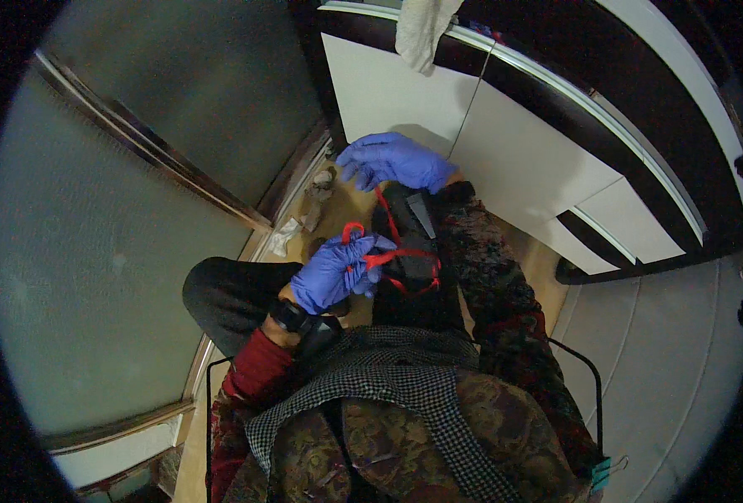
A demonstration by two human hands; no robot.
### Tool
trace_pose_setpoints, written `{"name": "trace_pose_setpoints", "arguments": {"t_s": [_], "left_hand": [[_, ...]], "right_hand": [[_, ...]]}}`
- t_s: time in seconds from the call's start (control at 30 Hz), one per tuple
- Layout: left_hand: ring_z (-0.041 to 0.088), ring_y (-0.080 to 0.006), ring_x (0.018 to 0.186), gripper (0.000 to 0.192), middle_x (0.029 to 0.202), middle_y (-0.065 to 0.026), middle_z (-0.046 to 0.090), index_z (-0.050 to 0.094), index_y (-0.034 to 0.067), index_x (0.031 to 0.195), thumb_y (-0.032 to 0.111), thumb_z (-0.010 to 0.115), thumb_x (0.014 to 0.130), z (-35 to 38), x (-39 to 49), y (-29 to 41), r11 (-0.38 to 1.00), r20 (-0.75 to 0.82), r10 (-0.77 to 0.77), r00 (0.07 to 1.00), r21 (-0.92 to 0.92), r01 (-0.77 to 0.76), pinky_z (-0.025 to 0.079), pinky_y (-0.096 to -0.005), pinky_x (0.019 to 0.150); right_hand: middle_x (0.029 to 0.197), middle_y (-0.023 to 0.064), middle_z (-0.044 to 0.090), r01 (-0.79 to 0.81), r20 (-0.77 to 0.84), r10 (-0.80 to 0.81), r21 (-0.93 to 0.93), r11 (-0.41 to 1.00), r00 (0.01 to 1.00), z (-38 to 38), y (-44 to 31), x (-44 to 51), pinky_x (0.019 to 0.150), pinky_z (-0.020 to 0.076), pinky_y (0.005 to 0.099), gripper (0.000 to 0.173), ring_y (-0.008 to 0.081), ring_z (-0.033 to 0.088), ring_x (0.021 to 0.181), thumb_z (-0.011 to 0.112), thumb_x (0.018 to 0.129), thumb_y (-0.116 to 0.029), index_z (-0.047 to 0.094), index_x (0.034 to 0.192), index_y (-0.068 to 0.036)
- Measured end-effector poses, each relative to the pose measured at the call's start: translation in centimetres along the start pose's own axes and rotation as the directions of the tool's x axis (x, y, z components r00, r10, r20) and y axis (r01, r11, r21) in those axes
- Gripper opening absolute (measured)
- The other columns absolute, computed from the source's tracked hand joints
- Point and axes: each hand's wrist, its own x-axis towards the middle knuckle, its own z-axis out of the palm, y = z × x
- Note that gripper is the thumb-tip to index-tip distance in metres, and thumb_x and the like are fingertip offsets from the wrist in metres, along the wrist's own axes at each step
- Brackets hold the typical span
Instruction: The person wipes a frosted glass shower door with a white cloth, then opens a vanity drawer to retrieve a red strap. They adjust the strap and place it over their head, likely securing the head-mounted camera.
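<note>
My left hand (337, 270), in a blue-purple glove, is closed on a red cord (403, 253). One small loop stands above its fingers, and a wider loop hangs to the right over my dark trouser leg. A strand of the cord runs up from there to the underside of my right hand (396, 160). That hand, gloved the same way, is held farther out with its fingers extended to the left. Whether it grips the strand is hidden. A grey, flat, tapered piece (421, 214) shows on the dark leg below the right hand.
White cabinet doors (403, 94) with dark trim stand ahead, a pale cloth (425, 34) hanging over their edge. Frosted sliding panels (126, 251) rise at left. Crumpled white paper (285, 236) lies on the floor by their track. A green clip (601, 473) is on the black metal frame (597, 390) at right.
</note>
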Motion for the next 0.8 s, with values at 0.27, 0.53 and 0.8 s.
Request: {"name": "trace_pose_setpoints", "arguments": {"t_s": [0.27, 0.53, 0.8], "left_hand": [[0.064, -0.0183, 0.074, 0.027, 0.094, -0.0118, 0.066, 0.058, -0.003, 0.114, 0.017, 0.051, 0.097, -1.1, -0.6, 1.1, 0.999, -0.014, 0.049, 0.999, 0.002, -0.049, 0.056, -0.0322, 0.066], [0.063, -0.016, 0.076, 0.025, 0.101, -0.0087, 0.065, 0.058, 0.0, 0.113, 0.018, 0.05, 0.097, -1.7, -0.1, 0.7, 0.968, -0.113, 0.234, 0.966, -0.061, -0.242, 0.057, -0.0328, 0.066], [0.062, -0.0146, 0.076, 0.025, 0.097, -0.0074, 0.065, 0.056, 0.001, 0.116, 0.017, 0.048, 0.098, -0.9, 0.0, 0.4, 0.945, -0.213, 0.323, 0.922, 0.026, -0.325, 0.056, -0.0309, 0.067]], "right_hand": [[0.101, 0.0089, 0.067, -0.054, 0.054, 0.057, -0.048, 0.997, 0.997, -0.2, 0.2, 0.0, 0.078, 0.0529, 0.0294, 0.034, 0.0174, 0.064, 0.086, 0.056, 0.094, -0.028, 0.061, 0.115, -0.001], [0.103, 0.009, 0.067, 0.171, 0.342, 0.003, -0.476, 0.863, 0.94, 0.3, 0.9, 0.2, 0.09, 0.0485, 0.0337, 0.034, 0.0186, 0.063, 0.095, 0.051, 0.096, -0.028, 0.065, 0.111, -0.001], [0.091, 0.0094, 0.066, -0.191, 0.321, 0.32, -0.373, 0.908, 0.892, 1.6, -0.2, -0.5, 0.059, 0.0522, 0.0269, 0.034, 0.0163, 0.063, 0.068, 0.052, 0.094, -0.03, 0.066, 0.103, -0.001]]}}
